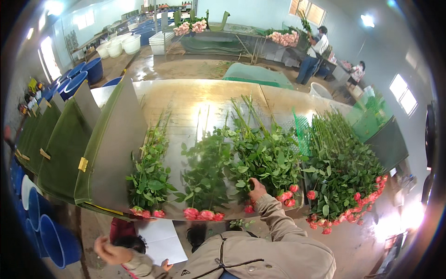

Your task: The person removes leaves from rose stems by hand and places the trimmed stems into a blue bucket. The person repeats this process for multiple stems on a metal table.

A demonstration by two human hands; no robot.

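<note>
My right hand (257, 190) is down among the leaves of a rose bunch (266, 157) on the metal-topped table (174, 139), just above some pink-red rose heads (249, 208). Its fingers are curved, and leaves hide whether they grip a stem. To the lower left, my left hand (110, 250) is blurred in the air, away from the table, with nothing visible in it. Two smaller rose groups lie to the left of that bunch: a middle group (207, 167) and a left group (151, 178). All have their heads towards me at the near edge.
A large rose pile (343, 167) lies at right beside green netting (302, 134). Green cloth-covered dividers (108, 146) stand at left. Below them, a person (130, 240) is by a white sheet (162, 240). Blue buckets (59, 240) stand lower left; another person (315, 52) works behind.
</note>
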